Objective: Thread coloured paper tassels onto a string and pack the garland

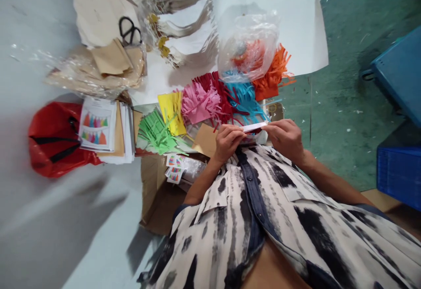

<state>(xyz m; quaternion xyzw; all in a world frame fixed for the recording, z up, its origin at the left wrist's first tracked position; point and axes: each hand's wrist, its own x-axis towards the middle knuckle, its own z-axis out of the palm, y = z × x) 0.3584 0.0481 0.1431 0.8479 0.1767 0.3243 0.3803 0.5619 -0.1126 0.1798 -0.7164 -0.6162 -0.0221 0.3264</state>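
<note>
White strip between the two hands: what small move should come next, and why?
Probably ease the white strip forward toward the red fringed paper just beyond it. The left hand and right hand each pinch one end and hold it level near the chest. The coloured fringed piles lie right past the fingertips. This is only a guess.
</note>
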